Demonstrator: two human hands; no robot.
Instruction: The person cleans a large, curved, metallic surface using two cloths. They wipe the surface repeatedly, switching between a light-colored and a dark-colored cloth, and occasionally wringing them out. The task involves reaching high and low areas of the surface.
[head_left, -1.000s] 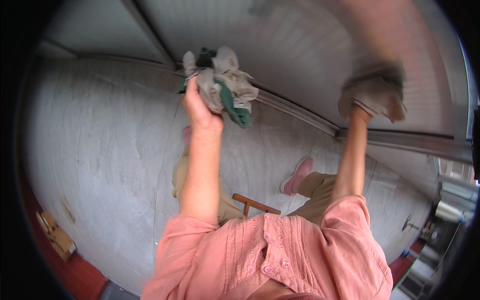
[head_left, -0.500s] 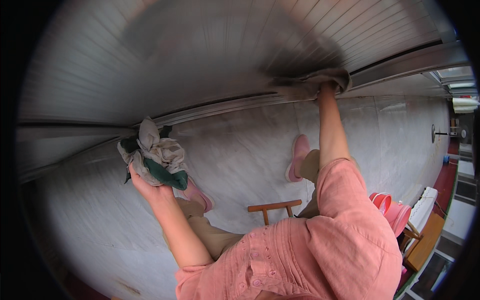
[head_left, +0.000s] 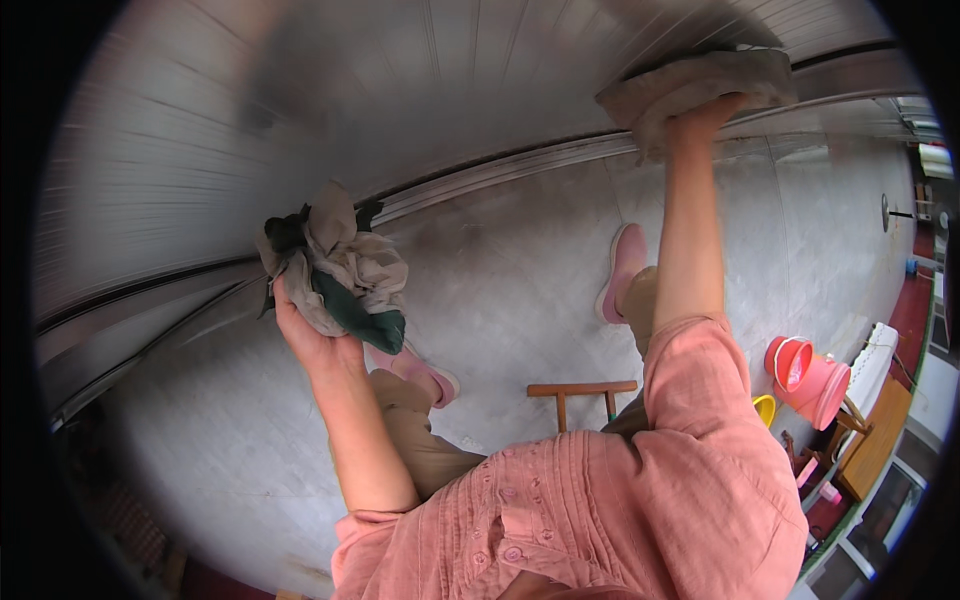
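Cloth [head_left: 700,80], limp and grey, fills the right grip [head_left: 705,120] against the glossy panel [head_left: 400,90], apparently spread for broad contact. The left grip [head_left: 316,335] clutches crumpled grey-green rags [head_left: 345,265] near the panel, seemingly bunched to stay together. Round pink buckets [head_left: 823,392] sit well apart from the panel.

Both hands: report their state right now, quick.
Left hand: holding a bundle of gray and green cloth.
Right hand: on a gray cloth; its fingers are mostly hidden, so open or closed cannot be told.
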